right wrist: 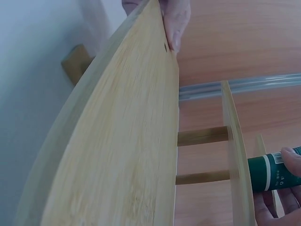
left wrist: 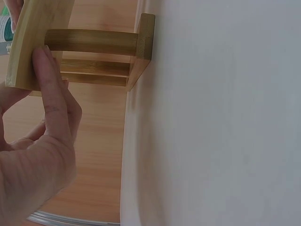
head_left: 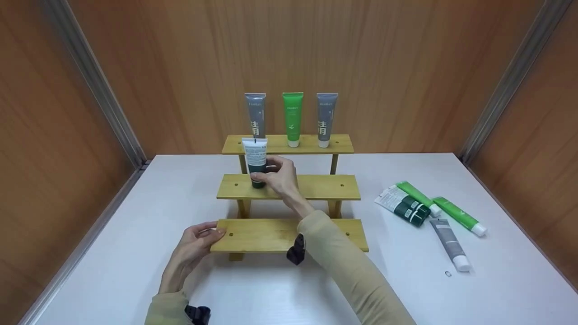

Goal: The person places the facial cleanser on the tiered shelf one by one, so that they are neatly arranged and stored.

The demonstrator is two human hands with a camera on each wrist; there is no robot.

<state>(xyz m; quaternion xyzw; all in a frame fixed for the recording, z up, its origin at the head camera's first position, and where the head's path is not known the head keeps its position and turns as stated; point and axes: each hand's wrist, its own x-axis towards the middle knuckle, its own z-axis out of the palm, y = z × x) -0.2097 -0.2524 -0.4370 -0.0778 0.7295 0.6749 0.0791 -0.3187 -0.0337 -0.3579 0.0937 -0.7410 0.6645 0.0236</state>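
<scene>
A white and dark green squeeze tube (head_left: 256, 155) stands cap-down at the left part of the middle shelf (head_left: 311, 186). My right hand (head_left: 281, 177) holds it low between thumb and fingers. In the right wrist view the tube's green cap end (right wrist: 258, 174) meets the shelf board. At the left end of the bottom shelf (head_left: 257, 234), my left hand (head_left: 197, 241) grips the board, thumb on top and fingers beneath. Seen from the left wrist, a finger (left wrist: 49, 84) presses the underside of that board (left wrist: 23, 52).
On the top shelf (head_left: 271, 143) stand a grey tube (head_left: 256, 113), a green tube (head_left: 293, 117) and another grey tube (head_left: 325, 117). Right of the rack lie dark green and white tubes (head_left: 402, 205), green tubes (head_left: 458, 215), a grey tube (head_left: 450, 243) and a small ring (head_left: 448, 273).
</scene>
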